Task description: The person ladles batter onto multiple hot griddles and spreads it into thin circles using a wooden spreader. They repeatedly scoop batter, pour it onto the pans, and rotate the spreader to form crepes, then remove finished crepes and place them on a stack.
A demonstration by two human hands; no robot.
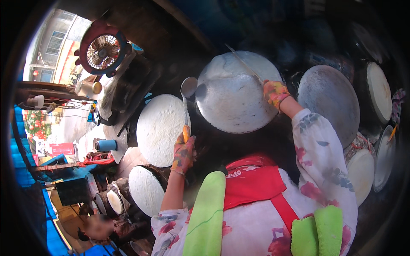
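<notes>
Both of my hands wear patterned orange gloves. My left hand (184, 154) grips the orange handle of a metal ladle (189, 87), whose bowl lies at the left edge of a large round griddle (237, 105). In my right hand (276, 92) is a long thin stick (245, 64), slanting over the upper part of that griddle. A pale, wet-looking layer covers part of the griddle's top. Left of it, a round griddle (161, 134) bears a white, bubbly sheet, close beside my left hand. Another round griddle (330, 102), greyish, stands just right of my right hand.
More round pans with white contents stand at the lower left (145, 190) and right (379, 92). A fan (102, 52) is at the upper left, above a blue flask (106, 145). A person (97, 227) is at the lower left. A green towel (206, 211) hangs over my front.
</notes>
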